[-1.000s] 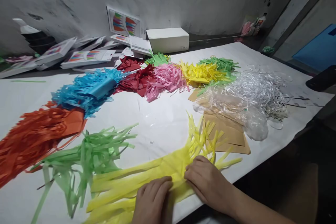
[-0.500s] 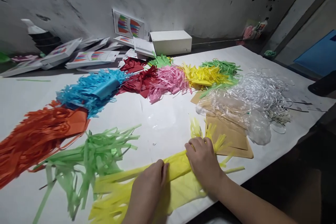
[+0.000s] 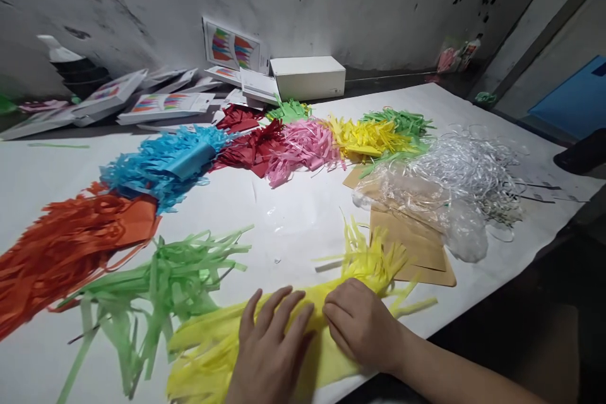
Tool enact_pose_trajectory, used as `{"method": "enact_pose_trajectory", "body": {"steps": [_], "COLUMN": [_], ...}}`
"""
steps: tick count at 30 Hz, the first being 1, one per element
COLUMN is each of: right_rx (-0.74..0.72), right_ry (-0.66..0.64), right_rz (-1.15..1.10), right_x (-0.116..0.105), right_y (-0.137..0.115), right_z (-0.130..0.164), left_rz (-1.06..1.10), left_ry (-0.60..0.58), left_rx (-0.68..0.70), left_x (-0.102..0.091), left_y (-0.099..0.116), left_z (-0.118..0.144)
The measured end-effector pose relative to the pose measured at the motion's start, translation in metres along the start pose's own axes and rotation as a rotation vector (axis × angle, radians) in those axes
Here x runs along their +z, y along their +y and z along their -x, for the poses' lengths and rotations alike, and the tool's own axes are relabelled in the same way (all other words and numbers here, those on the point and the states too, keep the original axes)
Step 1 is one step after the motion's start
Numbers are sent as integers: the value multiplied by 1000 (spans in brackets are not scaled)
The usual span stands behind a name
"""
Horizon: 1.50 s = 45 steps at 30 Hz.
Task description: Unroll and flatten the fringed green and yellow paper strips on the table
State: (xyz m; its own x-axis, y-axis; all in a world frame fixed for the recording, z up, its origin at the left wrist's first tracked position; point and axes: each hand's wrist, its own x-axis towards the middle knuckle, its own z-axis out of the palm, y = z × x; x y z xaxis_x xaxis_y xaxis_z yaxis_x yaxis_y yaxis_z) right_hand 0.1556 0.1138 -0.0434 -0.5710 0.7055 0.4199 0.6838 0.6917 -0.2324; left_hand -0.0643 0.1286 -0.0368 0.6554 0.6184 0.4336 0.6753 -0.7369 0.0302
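Note:
A yellow fringed tissue paper piece (image 3: 364, 262) lies along the near edge of the white table sheet (image 3: 293, 214), its cut strips fanning out at both ends. My left hand (image 3: 272, 347) lies flat on its middle with the fingers spread. My right hand (image 3: 360, 322) presses on the paper just to the right, fingers curled down onto the rolled part. The two hands almost touch. Left of them lies a light green fringed piece (image 3: 161, 284).
Fringed bundles line the back: orange (image 3: 66, 246), blue (image 3: 165, 161), dark red (image 3: 250, 145), pink (image 3: 303, 145), yellow (image 3: 364, 136), green (image 3: 400, 120). Clear plastic bags and white ribbon (image 3: 454, 177) cover brown cards (image 3: 416, 246). A white box (image 3: 310, 76) and printed cards (image 3: 161, 101) stand by the wall.
Both hands have slid back toward me over the yellow paper. The left fingers have spread flat. The right end's fringe is now bunched and standing up.

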Motion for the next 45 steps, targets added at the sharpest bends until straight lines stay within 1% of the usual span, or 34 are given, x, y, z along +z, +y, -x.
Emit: {"method": "enact_pose_trajectory", "body": {"steps": [1, 4, 6, 8, 10, 12, 15, 18, 22, 23, 24, 27, 28, 29, 31, 33, 35, 37, 40, 43, 45], "right_rx": [-25, -102, -110, -88, -33, 52, 177, 277, 379, 365, 306, 14, -55, -88, -72, -42, -14, -15, -69, -102, -85], "right_ry": [-8, -27, -42, -80, -119, -127, -108, -100, -67, -54, -43, -50, -55, -58, -43, -17, -4, -11, -6, 8, -11], "right_rz": [-13, 17, 65, 86, 83, 81, 122, 189, 258, 255, 237, 153, 134, 126, 130, 130, 112, 97, 134, 159, 147], "right_x": [-2, -6, -8, -9, -8, -4, 5, 10, 6, 4, 2, 0, 0, 1, 4, 4, 3, 3, 4, 2, -2], "right_y": [-1, -2, -1, 0, 2, 3, 4, 4, 3, 3, 2, 1, 1, 1, 2, 1, 0, -3, -5, -1, 4], "right_z": [-1, 2, 6, 11, 15, 14, 7, -4, -11, -11, -11, -8, -8, -7, -7, -9, -10, -12, -12, -4, 5], "left_rz": [28, 143, 207, 228, 206, 159, 75, -21, -114, -122, -124, -110, -101, -89, -58, -30, -1, 63, 183, 241, 239], "left_ry": [-19, -64, -59, -50, -56, -55, -50, -93, -155, -169, -184, -217, -211, -189, -101, 1, 50, 60, 61, 12, -30], "left_rx": [16, -9, -26, -42, -43, -68, -182, -269, -345, -362, -380, -396, -390, -375, -312, -197, -92, -43, -93, -111, -87], "left_x": [1, 5, 5, 5, 4, 4, 4, 6, 7, 7, 7, 7, 7, 7, 7, 7, 7, 8, 8, 7, 8], "left_y": [3, 8, 9, 9, 9, 9, 9, 9, 11, 12, 12, 11, 9, 7, 3, 0, 0, 3, 6, 6, 4], "left_z": [3, 9, 12, 15, 18, 20, 19, 13, -2, -5, -8, -9, -7, -5, 1, 6, 8, 8, 7, 10, 15]}}
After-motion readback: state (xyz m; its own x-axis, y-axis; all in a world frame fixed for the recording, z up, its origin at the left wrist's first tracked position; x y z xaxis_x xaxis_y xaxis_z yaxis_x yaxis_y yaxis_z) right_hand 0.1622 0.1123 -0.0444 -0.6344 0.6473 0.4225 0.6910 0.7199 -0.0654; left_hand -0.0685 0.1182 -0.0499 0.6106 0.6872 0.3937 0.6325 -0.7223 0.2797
